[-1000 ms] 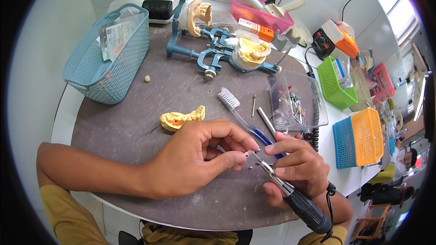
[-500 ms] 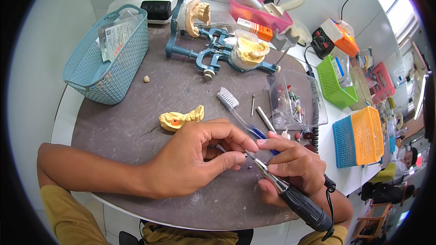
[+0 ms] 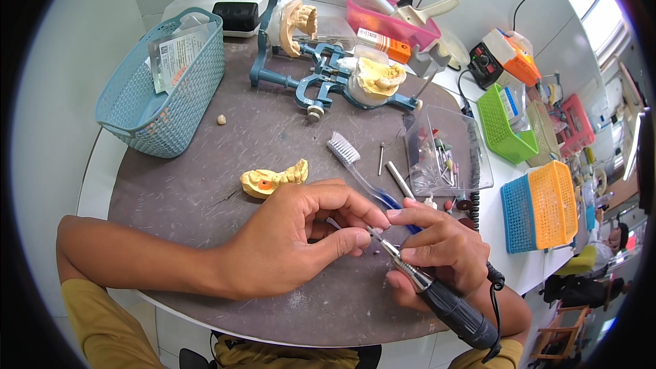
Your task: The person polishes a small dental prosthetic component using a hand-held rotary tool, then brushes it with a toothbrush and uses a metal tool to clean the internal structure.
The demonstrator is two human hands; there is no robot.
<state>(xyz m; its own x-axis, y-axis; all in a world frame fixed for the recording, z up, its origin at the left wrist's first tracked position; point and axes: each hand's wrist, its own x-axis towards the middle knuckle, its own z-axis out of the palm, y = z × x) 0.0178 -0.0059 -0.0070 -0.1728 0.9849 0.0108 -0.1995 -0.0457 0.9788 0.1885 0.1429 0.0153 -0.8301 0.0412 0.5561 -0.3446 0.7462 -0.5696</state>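
Observation:
My right hand (image 3: 441,249) grips a black and silver rotary handpiece (image 3: 454,311), its metal nose tilted up and to the left. The narrow tip meets the fingertips of my left hand (image 3: 307,232). That hand is closed in a pinch; whatever tiny piece it holds is mostly hidden by thumb and forefinger. Just beyond my left hand lies a yellow plaster dental model section (image 3: 273,179) with an orange-red spot. A toothbrush (image 3: 352,157) with white bristles and a blue handle runs behind my fingers.
Farther back stands a blue articulator (image 3: 321,85) with plaster casts. A blue basket (image 3: 171,92) is at left; a clear box (image 3: 447,157) of burs at right, near a metal rod (image 3: 398,179). A small tooth-coloured piece (image 3: 221,119) lies on the grey-brown worktop (image 3: 178,212).
Both hands stay nearly in place. The handpiece and my right fingers have shifted very slightly to the left.

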